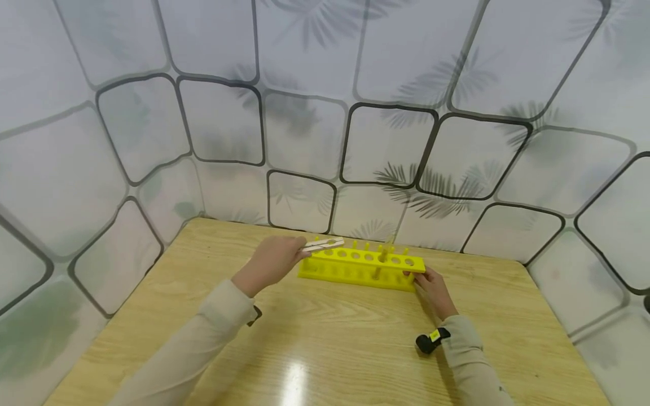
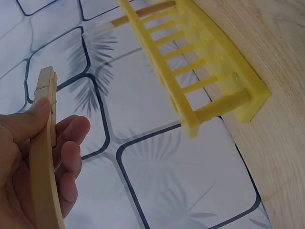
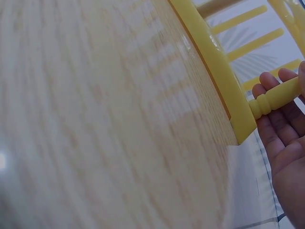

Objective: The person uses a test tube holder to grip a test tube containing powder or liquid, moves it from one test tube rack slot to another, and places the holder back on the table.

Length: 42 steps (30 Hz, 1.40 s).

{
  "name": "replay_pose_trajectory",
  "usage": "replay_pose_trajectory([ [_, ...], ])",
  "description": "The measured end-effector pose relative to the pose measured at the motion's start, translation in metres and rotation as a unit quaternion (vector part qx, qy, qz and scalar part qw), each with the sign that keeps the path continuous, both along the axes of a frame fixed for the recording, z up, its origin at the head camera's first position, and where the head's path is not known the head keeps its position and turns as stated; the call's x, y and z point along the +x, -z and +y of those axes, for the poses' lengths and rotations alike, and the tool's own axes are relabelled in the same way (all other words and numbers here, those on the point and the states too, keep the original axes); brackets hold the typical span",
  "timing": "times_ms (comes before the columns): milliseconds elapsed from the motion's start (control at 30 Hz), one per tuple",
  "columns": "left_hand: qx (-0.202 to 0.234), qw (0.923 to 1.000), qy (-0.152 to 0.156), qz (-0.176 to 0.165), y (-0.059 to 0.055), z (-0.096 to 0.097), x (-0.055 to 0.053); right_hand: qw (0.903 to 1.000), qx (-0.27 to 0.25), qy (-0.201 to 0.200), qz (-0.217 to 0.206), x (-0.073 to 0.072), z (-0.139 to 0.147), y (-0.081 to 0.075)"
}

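My left hand (image 1: 271, 262) grips a wooden test tube holder (image 2: 43, 167), its thumb pressed along one side and the fingers curled behind. In the head view the holder's jaws point right, over the left end of a yellow test tube rack (image 1: 337, 278). One test tube (image 1: 377, 273) with brownish contents stands in the rack, towards its right end. At that right end my right hand (image 1: 437, 290) holds the rack, fingers around its turned end post (image 3: 279, 94). The rack's base rests on the table.
The wood-grain table (image 1: 325, 332) reaches back to a pale curtain (image 1: 304, 135) with dark rounded outlines and leaf prints. Several upright pegs (image 1: 367, 246) line the rack's back. A black wrist camera (image 1: 429, 341) sits below my right hand.
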State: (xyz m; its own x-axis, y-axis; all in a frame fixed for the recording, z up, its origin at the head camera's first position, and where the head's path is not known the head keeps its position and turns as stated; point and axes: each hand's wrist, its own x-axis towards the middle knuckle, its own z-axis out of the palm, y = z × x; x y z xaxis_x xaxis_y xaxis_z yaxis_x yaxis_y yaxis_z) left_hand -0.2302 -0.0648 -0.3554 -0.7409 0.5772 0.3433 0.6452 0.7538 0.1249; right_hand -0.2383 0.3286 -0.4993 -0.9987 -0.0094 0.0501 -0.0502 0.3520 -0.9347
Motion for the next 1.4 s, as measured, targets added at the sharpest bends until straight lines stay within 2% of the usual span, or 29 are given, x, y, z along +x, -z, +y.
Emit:
replay_pose_trajectory([
  [300,0.004,0.9999,0.003,0.009,-0.009,0.015,-0.009,1.0,-0.002,0.004,-0.001,-0.003,0.001,0.0],
  [500,-0.005,0.9991,0.007,0.041,-0.012,0.024,-0.011,0.9995,0.021,0.014,-0.018,-0.003,0.002,0.003],
  [767,-0.023,0.9968,-0.005,0.076,-0.013,0.03,-0.012,0.9997,0.007,0.021,-0.01,-0.003,-0.003,0.008],
  [1033,-0.02,0.9973,-0.009,0.07,-0.014,0.036,-0.017,0.9997,0.008,0.023,-0.009,-0.002,-0.005,0.009],
  [1233,-0.013,0.9969,0.001,0.077,-0.015,0.046,-0.021,0.9998,0.009,0.02,-0.003,-0.001,-0.001,0.007],
  [1400,0.005,0.9983,0.008,0.057,-0.013,0.053,-0.023,0.9998,0.01,0.013,0.007,-0.001,0.001,0.005],
])
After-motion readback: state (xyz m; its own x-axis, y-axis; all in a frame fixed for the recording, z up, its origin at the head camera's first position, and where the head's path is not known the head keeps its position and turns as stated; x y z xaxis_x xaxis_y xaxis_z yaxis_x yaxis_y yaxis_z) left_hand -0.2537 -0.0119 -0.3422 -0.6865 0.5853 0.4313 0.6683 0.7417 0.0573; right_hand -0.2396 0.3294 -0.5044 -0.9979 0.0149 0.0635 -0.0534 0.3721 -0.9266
